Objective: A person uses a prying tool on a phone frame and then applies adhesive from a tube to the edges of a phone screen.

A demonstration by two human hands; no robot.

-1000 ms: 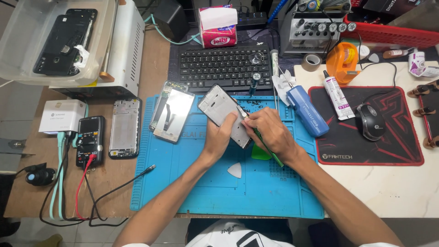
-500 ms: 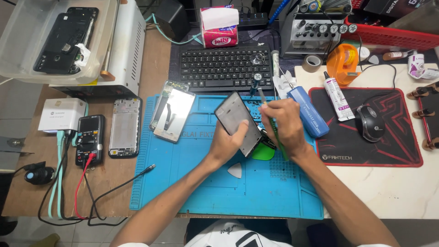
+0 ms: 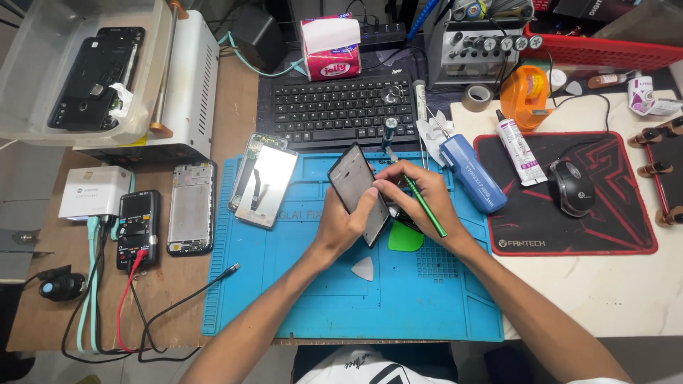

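1. Left hand (image 3: 341, 226): grip closed around a dark phone frame (image 3: 358, 192), fingers beneath, thumb on the near edge. The frame is held tilted above the blue work mat (image 3: 284, 284), at its upper middle.
2. Right hand (image 3: 420, 203): grip pinched on a green-handled tool (image 3: 425, 208), fingertips at the frame's right edge. The handle slants down to the right across the hand. Tool tip hidden behind the fingers.
3. Green pick (image 3: 405, 238): flat on the mat, just below the right hand.
4. White triangular pick (image 3: 363, 269): on the mat, near the left wrist.
5. Phone screen assembly (image 3: 265, 182): lying at the mat's upper left corner, apart from the hands.
6. Bare phone chassis (image 3: 191, 208): on the wooden surface (image 3: 163, 284), left of the mat.
7. Multimeter (image 3: 138, 227): beside the chassis, red and black leads trailing below.
8. Black keyboard (image 3: 338, 110): behind the mat.
9. Blue electric screwdriver (image 3: 469, 174): at the mat's right edge, beside a red-and-black mouse pad (image 3: 612, 213) carrying a mouse (image 3: 571, 186) and a glue tube (image 3: 519, 151).
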